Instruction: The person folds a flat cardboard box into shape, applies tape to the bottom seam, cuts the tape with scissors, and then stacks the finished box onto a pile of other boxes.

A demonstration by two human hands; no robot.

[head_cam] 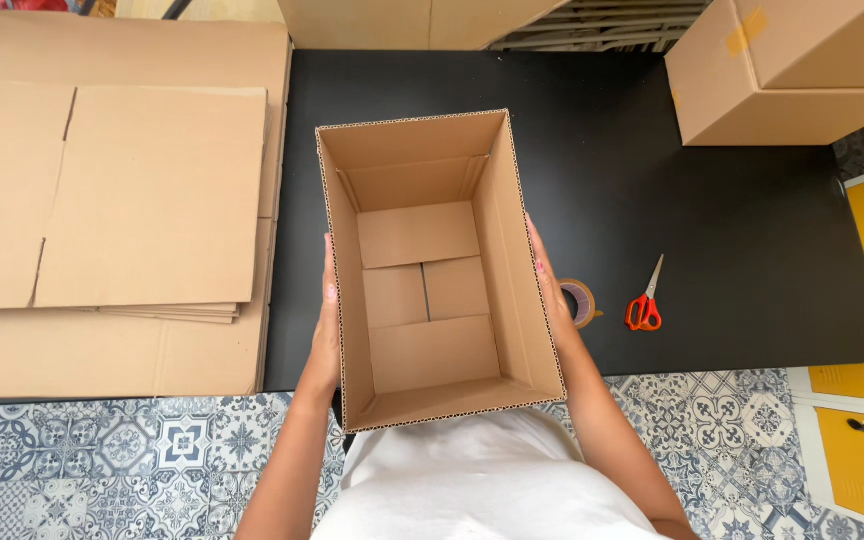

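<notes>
You hold the open brown cardboard box (432,270) between both palms above the black counter (732,220). Your left hand (327,330) and right hand (552,290) press flat against its long sides; its long axis points away from you.

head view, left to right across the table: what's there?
Stack of flat cardboard sheets → left hand → open cardboard box → right hand → tape roll → red-handled scissors → closed cardboard box.
</notes>
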